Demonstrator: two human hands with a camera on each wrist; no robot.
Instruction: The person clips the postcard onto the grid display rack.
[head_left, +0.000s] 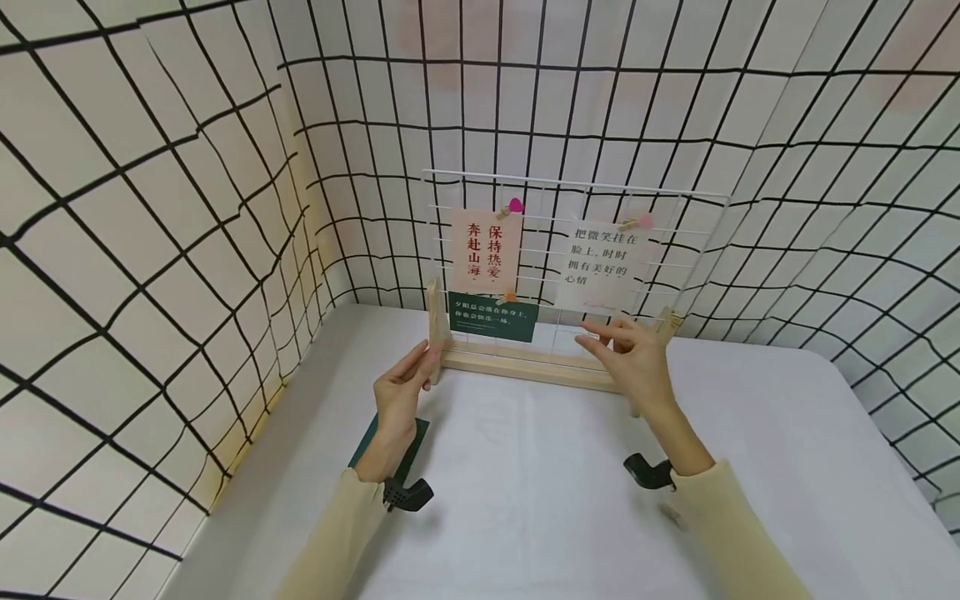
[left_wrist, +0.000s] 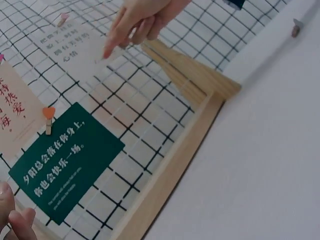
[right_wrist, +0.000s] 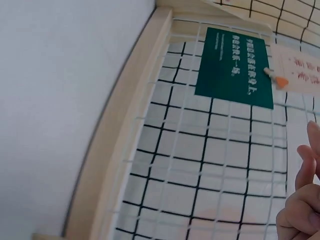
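Observation:
A white wire grid rack (head_left: 577, 182) stands upright in a wooden base (head_left: 525, 365) with side posts. My left hand (head_left: 401, 392) grips the left wooden post (head_left: 437, 312). My right hand (head_left: 633, 354) is at the lower edge of a white card (head_left: 600, 262) with dark writing; a small gap shows between thumb and index fingertips, the other fingers bent. A pale pink clothespin (head_left: 636, 222) clips that card's top. A pink card (head_left: 486, 250) with red writing hangs left under a magenta heart clothespin (head_left: 514, 206). Below it hangs a dark green card (left_wrist: 67, 162) with an orange heart clothespin (left_wrist: 48, 114).
Another dark green card (head_left: 416, 442) lies on the white tabletop (head_left: 517, 492), partly under my left forearm. A small clothespin (head_left: 672, 517) lies near my right wrist. A black grid-patterned cloth wall (head_left: 360, 208) rises behind the rack and along both sides.

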